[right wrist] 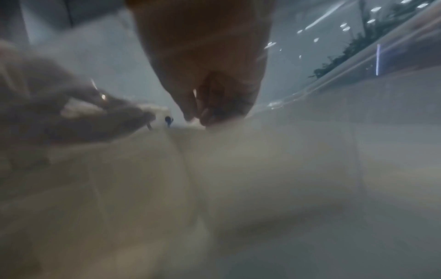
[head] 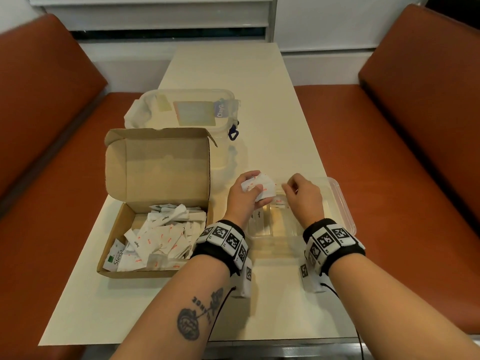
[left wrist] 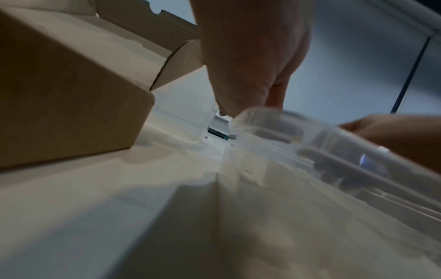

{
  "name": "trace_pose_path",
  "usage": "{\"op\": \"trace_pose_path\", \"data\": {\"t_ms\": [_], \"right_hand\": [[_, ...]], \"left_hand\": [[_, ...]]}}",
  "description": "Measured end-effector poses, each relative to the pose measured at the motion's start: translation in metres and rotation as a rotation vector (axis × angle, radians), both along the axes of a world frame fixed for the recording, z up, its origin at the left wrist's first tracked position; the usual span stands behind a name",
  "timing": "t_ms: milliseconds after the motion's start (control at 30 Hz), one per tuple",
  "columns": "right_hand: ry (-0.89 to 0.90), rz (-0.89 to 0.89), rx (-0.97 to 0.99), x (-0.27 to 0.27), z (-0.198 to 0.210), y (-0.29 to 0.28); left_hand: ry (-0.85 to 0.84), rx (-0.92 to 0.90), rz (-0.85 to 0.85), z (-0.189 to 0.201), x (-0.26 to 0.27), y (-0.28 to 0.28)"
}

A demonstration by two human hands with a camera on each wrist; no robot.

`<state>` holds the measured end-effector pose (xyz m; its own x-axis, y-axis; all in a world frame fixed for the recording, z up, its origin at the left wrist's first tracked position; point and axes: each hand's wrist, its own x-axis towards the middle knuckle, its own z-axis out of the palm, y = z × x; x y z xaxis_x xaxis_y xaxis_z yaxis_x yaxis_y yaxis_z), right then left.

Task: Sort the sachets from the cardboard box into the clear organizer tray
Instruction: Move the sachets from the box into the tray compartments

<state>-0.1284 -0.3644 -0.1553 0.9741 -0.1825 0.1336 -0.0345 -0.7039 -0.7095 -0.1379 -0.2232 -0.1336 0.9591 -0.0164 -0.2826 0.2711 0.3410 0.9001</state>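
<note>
Landmark: cardboard box, on the table
In box: loose sachets
Right of box: organizer tray
Behind box: lidded container
Over tray: both hands

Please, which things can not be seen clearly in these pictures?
- Right hand fingertips: the head view shows only its back; the right wrist view is blurred, so a held sachet cannot be confirmed.
- Count of sachets gripped by the left hand: they overlap.
- Clear organizer tray compartments: wrists and glare cover them.
</note>
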Motion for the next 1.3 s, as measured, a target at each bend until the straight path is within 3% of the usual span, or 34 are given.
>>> {"op": "trace_pose_path", "data": {"t_ms": [133, 433, 633, 900, 1067, 1300], "right_hand": [[0.071, 0.037, 0.435, 0.000, 0.019, 0.007], [0.249, 0.098, 0.690, -0.001, 0.026, 0.004], [0.257, 0.160, 0.585, -0.002, 0.027, 0.004], [0.224, 0.074, 0.578, 0.001, 0.029, -0.010], [0.224, 0.036, 0.257, 0.003, 0.023, -0.019], [0.215, -0.008, 0.064, -0.002, 0.001, -0.010]], "left_hand": [[-0.015, 0.025, -0.017, -0.001, 0.000, 0.000], [0.009, 0.006, 0.018, -0.005, 0.001, 0.003], [0.001, 0.055, 0.013, -0.005, 0.002, 0.002], [0.005, -0.007, 0.078, -0.009, 0.006, 0.000], [-0.004, -0.041, 0.180, -0.012, 0.008, -0.001], [-0.011, -0.017, 0.162, -0.014, 0.008, -0.001]]}}
